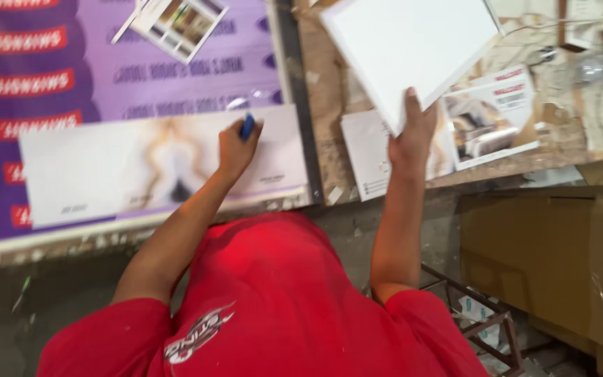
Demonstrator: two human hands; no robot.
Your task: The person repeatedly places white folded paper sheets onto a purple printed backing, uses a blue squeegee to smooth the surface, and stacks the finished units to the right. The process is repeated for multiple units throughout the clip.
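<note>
The view looked steeply down over the person's red shirt (266, 300) toward a worn workbench (326, 139). The left hand (237, 148) was closed around a small blue tool (247, 127), fist resting on a long printed sheet (155, 164) with a pale brown and white pattern. What kind of tool it was could not be told. That sheet lay flat across a purple banner (71, 77) covering the bench from 9 to 11 o'clock. The right hand (410, 136) was clamped on the lower corner of a white rectangular panel (413, 49), thumb over its face, holding it tilted above the bench at about 1 o'clock. The two hands were well apart. Beneath the panel lay a white paper (366, 157) and, just beside it toward 2 o'clock, a printed leaflet (493, 115) showing furniture. A photo sheet (179, 24) lay on the banner at 11 o'clock. An open cardboard box (546, 258) stood on the floor at 4 o'clock.
</note>
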